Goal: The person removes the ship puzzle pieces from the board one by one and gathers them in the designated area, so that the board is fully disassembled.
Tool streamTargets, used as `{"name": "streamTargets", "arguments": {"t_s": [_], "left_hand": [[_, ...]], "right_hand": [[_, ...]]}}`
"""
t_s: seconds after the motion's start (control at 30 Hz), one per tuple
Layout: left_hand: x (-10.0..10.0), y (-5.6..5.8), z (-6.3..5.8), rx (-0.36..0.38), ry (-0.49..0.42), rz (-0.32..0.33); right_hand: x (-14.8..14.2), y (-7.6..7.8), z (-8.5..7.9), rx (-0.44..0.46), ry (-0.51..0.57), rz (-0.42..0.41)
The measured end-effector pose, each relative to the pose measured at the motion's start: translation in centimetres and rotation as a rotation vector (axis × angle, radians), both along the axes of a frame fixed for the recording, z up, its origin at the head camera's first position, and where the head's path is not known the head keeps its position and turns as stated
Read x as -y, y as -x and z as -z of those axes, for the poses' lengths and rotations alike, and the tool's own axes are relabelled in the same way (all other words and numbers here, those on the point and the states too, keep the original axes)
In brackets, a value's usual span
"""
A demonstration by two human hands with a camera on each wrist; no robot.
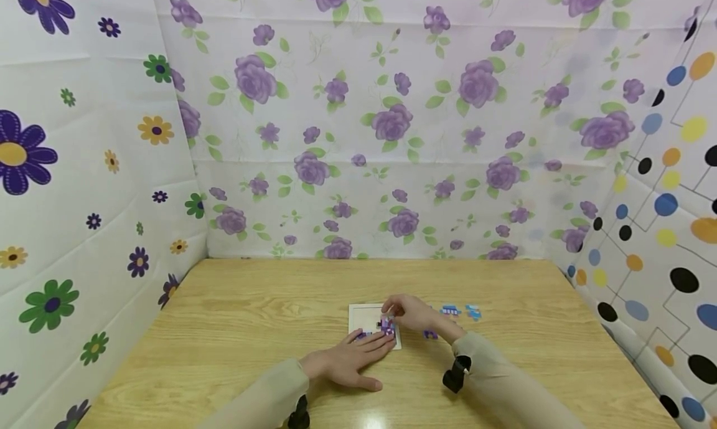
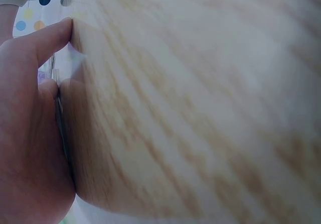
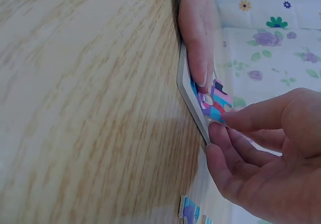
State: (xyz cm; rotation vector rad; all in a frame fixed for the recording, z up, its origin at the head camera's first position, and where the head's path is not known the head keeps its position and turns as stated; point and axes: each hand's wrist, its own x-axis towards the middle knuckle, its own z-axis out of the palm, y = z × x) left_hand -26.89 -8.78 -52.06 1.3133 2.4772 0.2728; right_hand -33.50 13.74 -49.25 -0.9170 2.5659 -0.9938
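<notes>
A small white puzzle tray (image 1: 358,315) lies on the table, with joined purple puzzle pieces (image 1: 388,325) along its right side and near edge. My left hand (image 1: 351,359) rests palm down, its straight fingers lying over the near edge and pressing on the pieces. At the tray's right side my right hand (image 1: 414,314) pinches a colourful puzzle piece (image 3: 216,108) between thumb and fingertips. That piece is at the assembled part; whether it is seated I cannot tell. In the left wrist view mostly the left hand (image 2: 25,113) and bare wood show.
Loose puzzle pieces lie right of the tray: a blue and white one (image 1: 450,311), light blue ones (image 1: 473,312) and a purple one (image 1: 430,334). The wooden table (image 1: 252,304) meets a flowered cloth (image 1: 358,198) at its back edge.
</notes>
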Motion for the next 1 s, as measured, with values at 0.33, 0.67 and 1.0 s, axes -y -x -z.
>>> {"name": "streamTargets", "arguments": {"t_s": [0.33,0.67,1.0], "left_hand": [[0.0,0.0,0.0,-0.011,-0.009,0.005],[-0.1,-0.2,0.0,0.013,-0.007,0.007],[0.0,-0.1,0.1,-0.005,-0.017,0.007]], "right_hand": [[-0.3,0.3,0.3,0.012,0.047,0.111],[-1.4,0.4,0.8,0.068,0.117,0.155],[-2.7,0.1,0.5,0.126,0.139,0.212]]}}
